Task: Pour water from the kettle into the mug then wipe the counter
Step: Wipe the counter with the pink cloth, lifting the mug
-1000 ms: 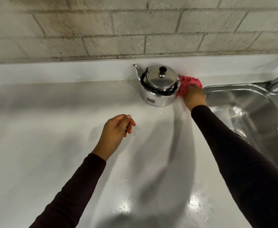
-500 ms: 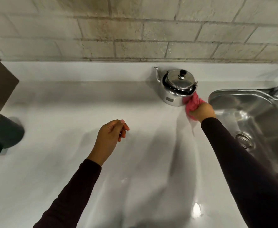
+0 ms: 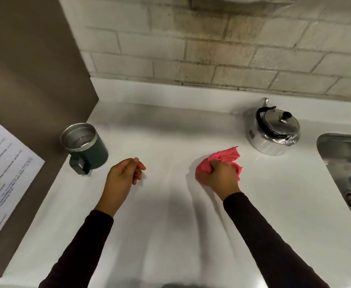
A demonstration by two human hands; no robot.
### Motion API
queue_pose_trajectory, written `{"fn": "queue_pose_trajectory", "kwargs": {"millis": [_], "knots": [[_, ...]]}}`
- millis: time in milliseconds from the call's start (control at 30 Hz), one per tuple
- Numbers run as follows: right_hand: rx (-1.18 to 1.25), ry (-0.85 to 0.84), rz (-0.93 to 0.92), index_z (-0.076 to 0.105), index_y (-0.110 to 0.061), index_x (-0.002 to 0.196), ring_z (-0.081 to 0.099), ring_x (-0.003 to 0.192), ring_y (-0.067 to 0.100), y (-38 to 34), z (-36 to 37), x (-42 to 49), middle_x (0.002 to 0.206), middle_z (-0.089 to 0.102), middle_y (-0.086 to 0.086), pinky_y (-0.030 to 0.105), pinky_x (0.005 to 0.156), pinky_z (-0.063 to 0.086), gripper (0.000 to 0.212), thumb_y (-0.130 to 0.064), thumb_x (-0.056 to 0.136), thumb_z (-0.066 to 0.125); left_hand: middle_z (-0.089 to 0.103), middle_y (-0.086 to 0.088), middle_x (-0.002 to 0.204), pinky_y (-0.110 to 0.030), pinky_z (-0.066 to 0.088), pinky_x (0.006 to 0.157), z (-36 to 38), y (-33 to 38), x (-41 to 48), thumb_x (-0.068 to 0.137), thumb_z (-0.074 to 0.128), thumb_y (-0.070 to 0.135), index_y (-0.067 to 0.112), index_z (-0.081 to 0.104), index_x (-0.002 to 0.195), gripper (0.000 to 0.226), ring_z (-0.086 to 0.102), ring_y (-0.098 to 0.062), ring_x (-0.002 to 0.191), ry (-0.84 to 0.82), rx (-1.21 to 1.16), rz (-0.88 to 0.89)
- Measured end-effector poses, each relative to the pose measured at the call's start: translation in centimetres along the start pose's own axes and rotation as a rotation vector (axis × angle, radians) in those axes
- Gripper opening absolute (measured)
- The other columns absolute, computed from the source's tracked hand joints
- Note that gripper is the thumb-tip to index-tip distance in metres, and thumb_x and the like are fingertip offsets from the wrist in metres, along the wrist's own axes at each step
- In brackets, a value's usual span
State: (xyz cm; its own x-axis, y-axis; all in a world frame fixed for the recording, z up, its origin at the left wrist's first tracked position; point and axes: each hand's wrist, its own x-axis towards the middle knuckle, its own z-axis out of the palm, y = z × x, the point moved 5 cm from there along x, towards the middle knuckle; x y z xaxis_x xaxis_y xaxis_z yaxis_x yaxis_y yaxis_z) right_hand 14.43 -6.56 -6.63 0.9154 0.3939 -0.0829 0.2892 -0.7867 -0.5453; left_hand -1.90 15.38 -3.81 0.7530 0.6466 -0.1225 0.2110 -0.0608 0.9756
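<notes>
1. Right hand: fingers closed around a crumpled pink cloth, which is pressed against the white counter near its middle. Cloth edges stick out beyond the fist on the far and right sides.
2. Left hand: loosely curled, fingertips drawn in toward the thumb, holding nothing; whether it touches the counter cannot be told.
3. Polished steel kettle with black handle and black lid knob: upright at the back right of the counter, lid on, spout toward the wall. It stands apart from the cloth, beyond and to the right of it.
4. Dark green mug with steel-lined interior: upright at the left, beside a brown side panel, handle toward the camera. Its contents cannot be confirmed.
5. Stainless steel sink: set into the counter at the right edge, drain visible.
6. Printed white sheet: fixed on the brown panel, text illegible.
7. Pale brick wall: behind the counter.
8. Obstructions: open counter lies between cloth and mug; only the left hand is between them.
</notes>
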Motion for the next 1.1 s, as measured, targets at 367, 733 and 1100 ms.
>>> {"fn": "queue_pose_trajectory", "kwargs": {"millis": [367, 733, 1100], "knots": [[0.394, -0.098, -0.267, 0.064, -0.015, 0.078, 0.05, 0.079, -0.005, -10.3, 7.7, 1.3, 0.09, 0.049, -0.005, 0.004, 0.073, 0.036, 0.017, -0.023, 0.074, 0.078, 0.06, 0.002, 0.074, -0.011, 0.044, 0.064, -10.6, -2.2, 0.6, 0.092, 0.047, 0.018, 0.021, 0.063, 0.073, 0.025, 0.054, -0.006, 0.068, 0.385, -0.052, 0.062], [-0.196, -0.135, -0.402, 0.019, -0.035, 0.149, -0.002, 0.149, 0.018, -10.0, 13.7, 1.6, 0.16, 0.007, -0.005, 0.046, 0.115, -0.014, 0.082, -0.067, 0.08, 0.05, 0.057, 0.0, 0.082, -0.034, 0.05, 0.082, -12.7, -6.2, 4.2, 0.091, 0.049, 0.038, 0.018, 0.057, 0.074, 0.028, 0.053, -0.014, 0.085, 0.251, -0.308, -0.383], [0.25, -0.195, -0.153, 0.044, -0.015, 0.14, 0.018, 0.146, 0.018, -18.0, 15.9, 12.5, 0.154, 0.035, 0.006, 0.041, 0.121, -0.005, 0.041, -0.017, 0.101, 0.032, 0.043, -0.002, 0.065, -0.035, 0.049, 0.085, -12.5, -5.6, 4.2, 0.093, 0.049, 0.024, 0.013, 0.044, 0.06, 0.035, 0.052, -0.011, 0.076, 0.328, -0.494, -0.339]]}}
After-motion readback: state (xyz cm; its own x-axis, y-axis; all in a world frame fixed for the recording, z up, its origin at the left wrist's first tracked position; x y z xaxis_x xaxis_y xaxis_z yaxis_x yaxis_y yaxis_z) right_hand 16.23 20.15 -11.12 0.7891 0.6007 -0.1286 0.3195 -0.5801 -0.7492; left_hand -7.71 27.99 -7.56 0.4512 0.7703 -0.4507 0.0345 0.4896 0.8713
